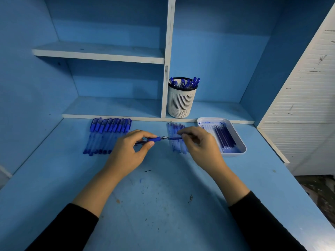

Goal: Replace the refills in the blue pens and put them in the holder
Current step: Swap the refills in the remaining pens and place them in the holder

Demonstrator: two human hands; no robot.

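My left hand (130, 151) grips a blue pen (155, 139) by its grip section, tip pointing right. Just to the right of that tip, my right hand (199, 142) pinches a blue pen cap (175, 138), level with the pen. A row of several capped blue pens (107, 134) lies on the desk to the left. A loose pile of clear refills (176, 138) lies under the cap. A white slotted holder (181, 102) on the low shelf has several blue pens standing in it.
A white tray (241, 142) at the right holds several dark blue refills. The blue desk (163, 196) is ink-stained near me. Shelves and a white upright divider (167, 69) rise behind. A white slatted panel (299, 105) bounds the right side.
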